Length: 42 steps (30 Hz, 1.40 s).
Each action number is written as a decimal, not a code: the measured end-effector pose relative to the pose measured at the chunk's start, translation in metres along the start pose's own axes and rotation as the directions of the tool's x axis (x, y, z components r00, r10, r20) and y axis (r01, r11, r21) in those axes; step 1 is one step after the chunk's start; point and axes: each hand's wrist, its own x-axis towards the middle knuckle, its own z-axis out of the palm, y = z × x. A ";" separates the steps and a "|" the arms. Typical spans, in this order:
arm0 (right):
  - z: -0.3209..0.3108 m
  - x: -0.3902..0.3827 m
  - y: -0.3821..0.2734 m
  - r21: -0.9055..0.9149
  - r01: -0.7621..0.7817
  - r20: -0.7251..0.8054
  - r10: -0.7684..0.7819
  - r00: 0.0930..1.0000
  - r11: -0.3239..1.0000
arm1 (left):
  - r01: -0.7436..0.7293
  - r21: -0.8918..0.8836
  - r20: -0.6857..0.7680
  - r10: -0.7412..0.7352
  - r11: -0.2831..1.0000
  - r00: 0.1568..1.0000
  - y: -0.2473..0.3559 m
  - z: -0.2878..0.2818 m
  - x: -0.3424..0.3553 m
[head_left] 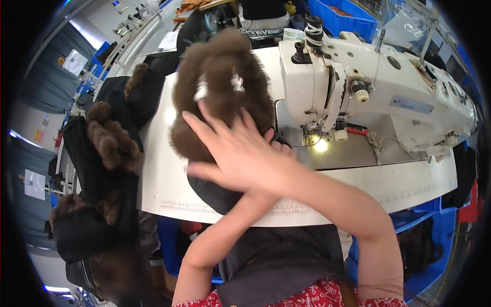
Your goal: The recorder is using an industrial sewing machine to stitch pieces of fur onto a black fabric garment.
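From the fur piece (220, 77): passable toward seven o'clock across bare surface (159, 188); blocked at three by the sewing machine (307, 87), at eight by black fabric (84, 158).

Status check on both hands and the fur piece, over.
Right hand spread over brown fur piece. Left hand crossed beneath, mostly hidden. Sewing machine right of fur.

No words are being shown legibly: the pale blue rectangular plate (411, 104) on the white metal sewing machine (376, 66) is being blurred, while fine dark ruler markings (220, 206) are being carried by the white tabletop (162, 176).
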 end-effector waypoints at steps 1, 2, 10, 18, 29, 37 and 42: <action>0.015 0.032 0.013 -0.034 -0.087 0.187 0.092 0.978 0.996 | -0.031 -0.166 -0.227 -0.008 0.986 0.974 0.008 0.014 -0.005; 0.026 0.057 0.023 -0.085 -0.156 0.359 0.176 0.916 0.984 | -0.035 -0.163 -0.233 -0.004 0.986 0.972 0.009 0.019 -0.012; 0.043 0.025 0.025 -0.235 -0.028 -0.151 -0.008 0.989 0.972 | -0.120 -0.293 -0.487 -0.041 0.948 0.872 0.001 0.040 -0.002; -0.037 -0.137 -0.055 0.421 -0.015 0.168 0.062 0.984 -0.907 | -0.172 -0.269 -0.556 -0.007 0.948 0.831 -0.010 0.026 -0.001; -0.069 -0.154 -0.064 0.282 -0.088 -0.116 -0.126 0.985 -0.955 | -0.125 -0.244 -0.550 -0.031 0.962 0.835 -0.006 0.012 -0.002; -0.066 -0.155 -0.061 0.049 -0.085 -0.117 -0.090 0.989 -0.995 | -0.098 -0.224 -0.541 -0.040 0.970 0.840 -0.005 0.012 -0.007; -0.054 -0.152 -0.057 -0.009 -0.188 -0.152 -0.185 0.971 -0.982 | -0.107 -0.243 -0.543 -0.044 0.964 0.839 -0.004 0.010 -0.006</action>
